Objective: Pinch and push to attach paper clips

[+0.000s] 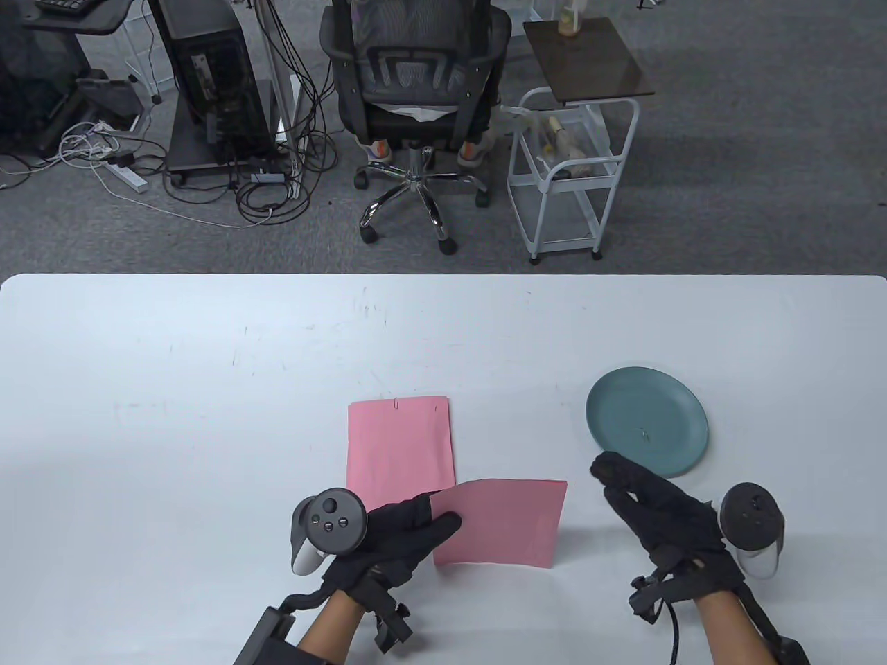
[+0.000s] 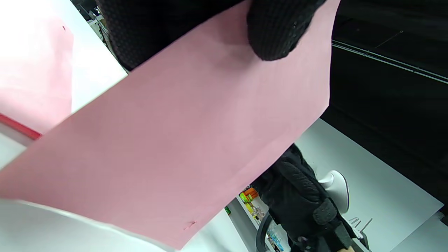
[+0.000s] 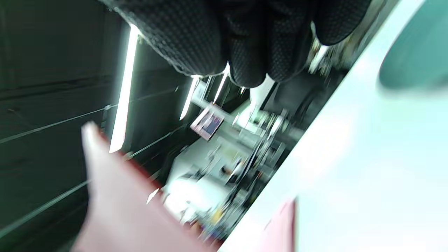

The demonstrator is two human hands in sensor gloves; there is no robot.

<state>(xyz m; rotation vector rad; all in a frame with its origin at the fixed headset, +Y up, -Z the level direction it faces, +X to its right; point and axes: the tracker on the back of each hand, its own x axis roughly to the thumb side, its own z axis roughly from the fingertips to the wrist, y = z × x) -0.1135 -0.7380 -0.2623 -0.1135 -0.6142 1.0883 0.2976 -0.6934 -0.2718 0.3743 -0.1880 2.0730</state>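
Note:
A pink sheet (image 1: 400, 443) lies flat on the white table (image 1: 173, 388) with a paper clip (image 1: 396, 403) on its far edge. My left hand (image 1: 409, 530) pinches the left edge of a second pink sheet (image 1: 502, 523) and holds it lifted and slanted. In the left wrist view a fingertip (image 2: 276, 28) presses on this sheet (image 2: 196, 133). My right hand (image 1: 644, 506) hovers just in front of the teal plate (image 1: 617, 409), which holds a small clip (image 1: 645, 434). Its fingertips (image 3: 245, 66) are bunched together; no clip shows between them.
The plate stands to the right of the papers. Beyond the table's far edge are an office chair (image 1: 416, 104), a white trolley (image 1: 572, 173) and cables on the floor. The right wrist view is blurred.

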